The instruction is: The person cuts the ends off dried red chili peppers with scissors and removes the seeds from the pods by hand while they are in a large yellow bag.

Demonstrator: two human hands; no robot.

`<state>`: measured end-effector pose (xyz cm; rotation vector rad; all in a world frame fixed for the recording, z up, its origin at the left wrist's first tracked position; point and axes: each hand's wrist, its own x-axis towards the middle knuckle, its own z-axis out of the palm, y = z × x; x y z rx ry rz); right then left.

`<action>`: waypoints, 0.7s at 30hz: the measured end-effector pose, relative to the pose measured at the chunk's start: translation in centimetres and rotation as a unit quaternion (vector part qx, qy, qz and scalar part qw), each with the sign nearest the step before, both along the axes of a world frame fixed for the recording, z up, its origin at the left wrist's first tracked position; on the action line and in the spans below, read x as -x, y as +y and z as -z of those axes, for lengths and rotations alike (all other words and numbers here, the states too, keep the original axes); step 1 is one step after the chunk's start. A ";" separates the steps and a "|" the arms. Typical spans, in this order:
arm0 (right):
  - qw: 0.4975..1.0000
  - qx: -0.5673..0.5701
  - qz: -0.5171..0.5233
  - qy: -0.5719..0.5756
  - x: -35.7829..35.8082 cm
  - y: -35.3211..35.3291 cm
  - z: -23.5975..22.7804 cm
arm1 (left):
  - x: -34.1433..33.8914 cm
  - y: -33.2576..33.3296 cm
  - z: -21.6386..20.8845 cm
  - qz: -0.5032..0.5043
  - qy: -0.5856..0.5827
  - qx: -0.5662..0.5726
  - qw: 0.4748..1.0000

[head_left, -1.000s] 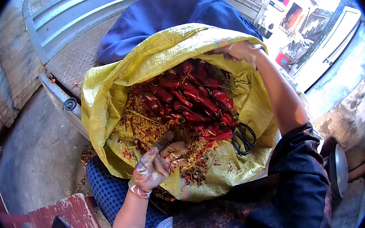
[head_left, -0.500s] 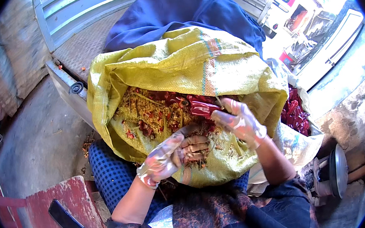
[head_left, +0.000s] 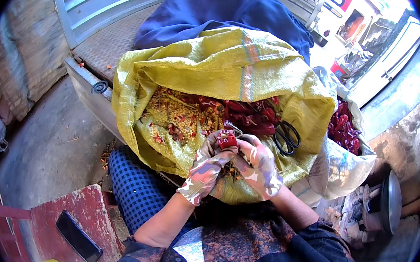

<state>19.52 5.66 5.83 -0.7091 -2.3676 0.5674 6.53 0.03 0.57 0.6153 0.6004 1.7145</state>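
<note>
Grey concrete floor (head_left: 47,154) spreads out on the left. Left hand (head_left: 205,168) and right hand (head_left: 258,167) (both in patterned gloves (head_left: 272,183)) meet, fingers bent, pinching one red chilli (head_left: 227,139) above a yellow sack's (head_left: 286,73) mouth. Black-handled scissors (head_left: 286,138) lie just right; within are more chillies (head_left: 250,118) and yellowish seeds (head_left: 166,106). Farther out, blue cloth (head_left: 222,8) bulges behind the sack.

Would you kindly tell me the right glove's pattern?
The right glove has camouflage-style blotches, clearest in the head view.

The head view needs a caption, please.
Left hand and right hand hold a red chili over a yellow woven sack.
</note>
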 end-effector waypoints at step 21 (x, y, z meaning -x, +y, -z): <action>0.992 0.088 -0.034 0.079 -2.4 3.5 -1.8 | 0.3 0.3 0.3 -0.096 0.157 -0.015 0.983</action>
